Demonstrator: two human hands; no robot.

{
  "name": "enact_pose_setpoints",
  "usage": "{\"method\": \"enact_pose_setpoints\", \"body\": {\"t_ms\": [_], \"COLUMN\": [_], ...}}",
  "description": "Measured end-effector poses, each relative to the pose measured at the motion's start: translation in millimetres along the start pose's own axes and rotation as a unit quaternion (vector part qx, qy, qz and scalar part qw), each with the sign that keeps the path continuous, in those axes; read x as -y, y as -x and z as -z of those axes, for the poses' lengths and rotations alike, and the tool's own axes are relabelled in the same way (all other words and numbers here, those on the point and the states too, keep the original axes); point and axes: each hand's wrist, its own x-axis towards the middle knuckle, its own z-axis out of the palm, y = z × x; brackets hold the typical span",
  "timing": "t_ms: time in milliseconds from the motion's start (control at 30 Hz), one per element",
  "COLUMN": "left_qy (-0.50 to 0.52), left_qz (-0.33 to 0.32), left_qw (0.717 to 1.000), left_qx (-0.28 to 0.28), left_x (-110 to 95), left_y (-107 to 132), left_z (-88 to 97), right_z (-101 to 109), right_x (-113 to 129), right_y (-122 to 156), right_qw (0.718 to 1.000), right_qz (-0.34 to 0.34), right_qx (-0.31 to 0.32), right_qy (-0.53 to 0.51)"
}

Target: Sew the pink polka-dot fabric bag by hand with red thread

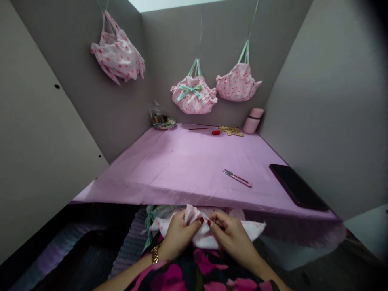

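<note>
A piece of white fabric with pink dots point(253, 229) lies bunched in my lap, just below the front edge of the pink-covered table point(182, 165). My left hand point(178, 236) is closed, pinching a fold of this fabric at its top. My right hand point(232, 236) is closed too, its fingertips gripping the same fold right beside the left thumb. Both hands touch each other over the cloth. A mint green ribbon point(149, 218) hangs from the fabric's left side.
Thread snips point(237, 178) lie on the table at mid right, a black phone point(297, 186) at the right edge. At the back are a small dish point(164, 121), a red pen point(197, 128), a red spool point(216, 132), wooden pieces point(232, 130) and a pink bottle point(253, 120). Three dotted bags point(194, 95) hang on the grey walls.
</note>
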Motion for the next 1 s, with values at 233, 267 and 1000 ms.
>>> {"method": "enact_pose_setpoints", "body": {"t_ms": [233, 267, 1000], "left_qy": [-0.024, 0.0, 0.23], "left_qz": [-0.014, -0.004, 0.083], "left_qw": [1.0, 1.0, 0.967], "left_qx": [0.009, 0.012, 0.073], "left_x": [-2, -2, 10], "left_y": [0, 0, -5], "left_z": [1.6, 1.5, -2.0], "right_z": [-1, -1, -14], "right_x": [0, 0, -12], "right_y": [0, 0, 1], "right_qw": [1.0, 1.0, 0.978], "right_qz": [0.004, 0.002, -0.035], "right_qx": [-0.01, -0.007, 0.023], "right_qy": [-0.007, -0.021, -0.206]}}
